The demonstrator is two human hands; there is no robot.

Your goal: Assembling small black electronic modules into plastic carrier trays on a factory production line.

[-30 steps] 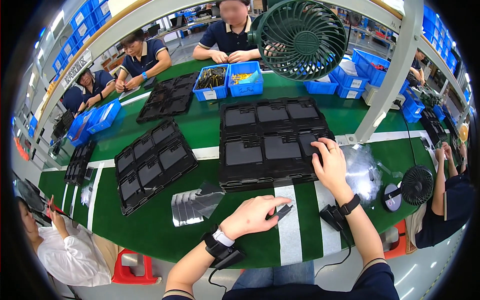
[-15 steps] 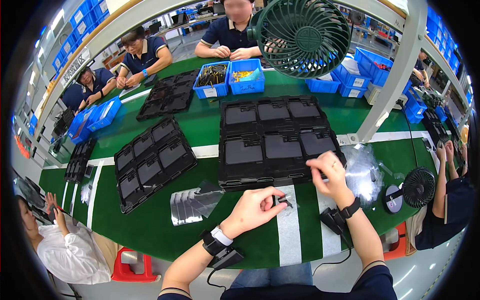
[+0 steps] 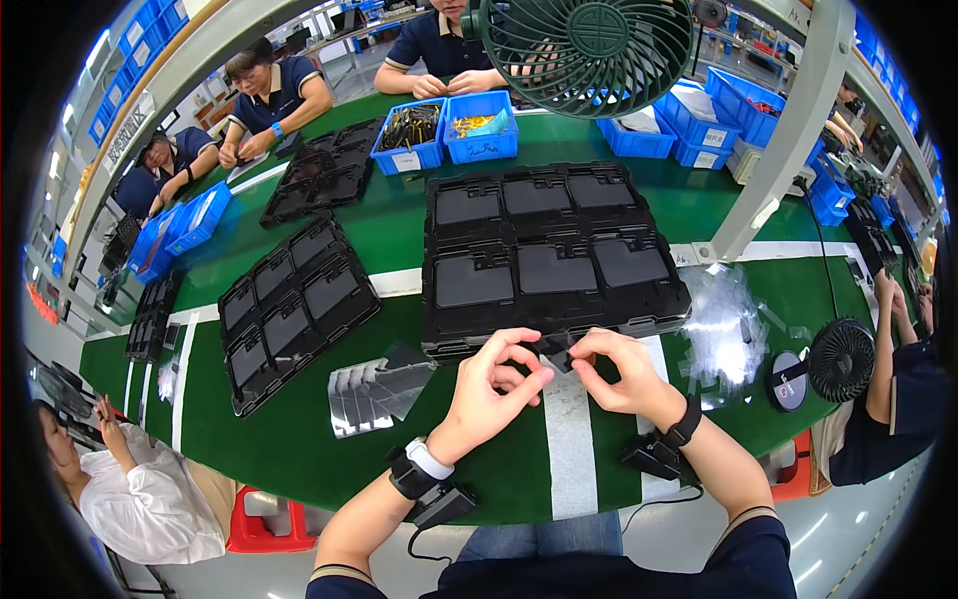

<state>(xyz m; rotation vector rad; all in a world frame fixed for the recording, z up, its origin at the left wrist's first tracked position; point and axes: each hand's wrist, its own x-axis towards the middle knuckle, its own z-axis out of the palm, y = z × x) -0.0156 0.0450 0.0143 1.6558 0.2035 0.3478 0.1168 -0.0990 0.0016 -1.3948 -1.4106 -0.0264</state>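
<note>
In front of my chest, just off the near edge of a stack of black plastic trays (image 3: 477, 268), my two hands nearly meet. Fingers closed in a pinch, my left hand (image 3: 491, 391) grips a small black part (image 3: 555, 353) with what looks like clear film about it. My right hand (image 3: 624, 379) pinches at the right side of that part; its thumb and forefinger are together, and what lies between them is too small to make out. Dark flat rectangles fill the pockets of the top tray. Left of my left hand lie overlapping clear film strips (image 3: 361, 401).
A second black tray (image 3: 261, 351) lies to the left, another (image 3: 324, 178) behind it. Loose clear film (image 3: 726, 329) is heaped at right, beside a small black fan (image 3: 840, 359). A green fan (image 3: 589, 50) overhangs the far side, near blue bins (image 3: 481, 140) and a grey post (image 3: 773, 150). Co-workers sit around.
My right hand has come down and left from over the tray's near right corner to meet my left hand at the small part. My left hand has risen slightly toward the tray.
</note>
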